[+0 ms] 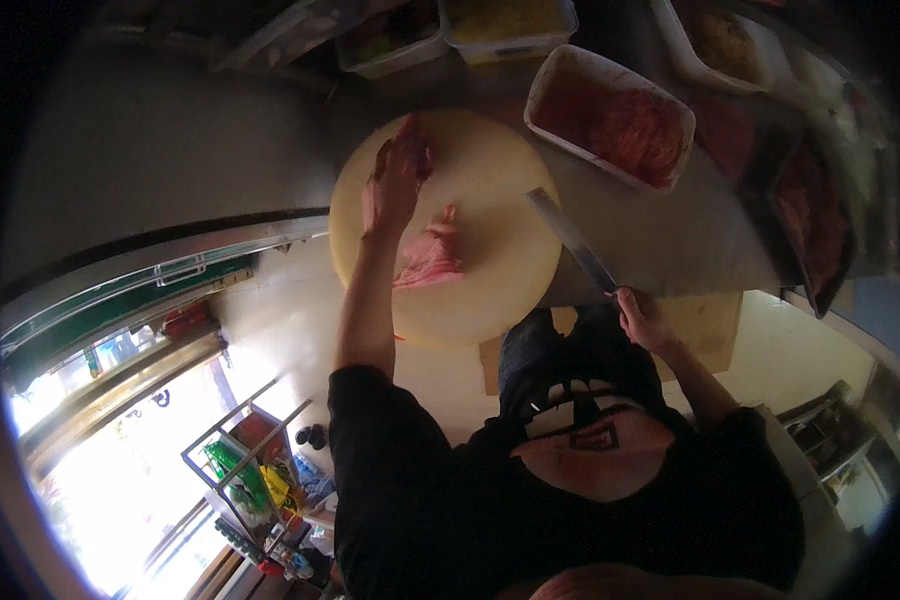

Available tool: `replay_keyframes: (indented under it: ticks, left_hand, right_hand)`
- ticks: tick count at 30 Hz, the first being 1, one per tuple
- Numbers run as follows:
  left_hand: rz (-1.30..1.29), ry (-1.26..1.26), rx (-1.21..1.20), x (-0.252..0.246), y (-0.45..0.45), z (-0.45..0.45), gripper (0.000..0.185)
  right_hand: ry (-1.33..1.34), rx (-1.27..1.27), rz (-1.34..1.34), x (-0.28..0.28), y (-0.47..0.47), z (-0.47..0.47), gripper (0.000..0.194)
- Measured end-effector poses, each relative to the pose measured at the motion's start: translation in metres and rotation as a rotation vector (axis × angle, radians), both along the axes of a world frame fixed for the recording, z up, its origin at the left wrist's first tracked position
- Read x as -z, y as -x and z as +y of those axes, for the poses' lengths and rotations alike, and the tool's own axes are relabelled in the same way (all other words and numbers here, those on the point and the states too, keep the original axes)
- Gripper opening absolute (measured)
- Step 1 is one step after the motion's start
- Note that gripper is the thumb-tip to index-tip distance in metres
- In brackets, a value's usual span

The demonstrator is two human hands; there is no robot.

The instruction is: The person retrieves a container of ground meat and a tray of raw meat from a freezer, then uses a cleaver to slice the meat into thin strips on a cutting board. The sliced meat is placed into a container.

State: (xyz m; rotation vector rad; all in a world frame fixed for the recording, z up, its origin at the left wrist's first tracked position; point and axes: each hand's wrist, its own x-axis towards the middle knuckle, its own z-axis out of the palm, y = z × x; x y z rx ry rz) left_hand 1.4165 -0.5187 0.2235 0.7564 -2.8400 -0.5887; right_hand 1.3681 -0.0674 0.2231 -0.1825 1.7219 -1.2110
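Observation:
My right hand (pixel 640 321) grips the handle of a long-bladed kitchen knife (pixel 574 240). The blade slants up and left, its tip over the right edge of a round, pale cutting board (pixel 506 300). Near the board's far left edge, my left hand (pixel 397 169) is closed around a dark reddish piece of meat (pixel 424 160); the fingers and much of that piece are shadowed or hidden. A pink slab of raw meat (pixel 435 259), with a narrow end pointing away from me, lies on the board between the left forearm and the knife.
Beyond the board to the right stands a white plastic tub (pixel 607 116) holding red shredded meat. A dark tray (pixel 814 217) with meat sits farther right. Several food containers, including one with yellowish contents (pixel 510 22), line the back. A metal rack (pixel 247 442) stands on the floor at left.

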Motion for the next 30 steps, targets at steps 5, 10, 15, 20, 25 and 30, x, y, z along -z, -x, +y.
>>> replay_keyframes:
  ticks: [5, 10, 15, 20, 25, 30]
  left_hand:
    - [0.112, -0.021, -0.125, 0.013, -0.03, 0.012, 0.062]
    - [0.023, 0.193, 0.07, 0.032, -0.007, -0.014, 0.059]
    - [-0.012, 0.261, 0.272, 0.02, 0.0, -0.054, 0.047]
    - [0.13, 0.01, -0.092, -0.012, -0.057, 0.003, 0.049]
    - [0.139, -0.064, -0.139, 0.007, -0.11, 0.092, 0.055]
    - [0.024, 0.007, -0.187, 0.039, -0.105, 0.097, 0.062]
  right_hand:
    - [0.006, -0.165, 0.128, -0.001, 0.013, -0.013, 0.047]
    - [0.008, -0.274, 0.269, -0.009, 0.014, -0.025, 0.054]
    - [0.027, -0.242, 0.289, -0.012, 0.011, -0.021, 0.056]
    - [-0.019, -0.184, 0.259, -0.003, 0.01, -0.024, 0.053]
    - [-0.113, -0.209, 0.231, 0.005, 0.014, -0.036, 0.051]
    - [-0.097, -0.255, 0.219, 0.004, 0.018, -0.041, 0.052]
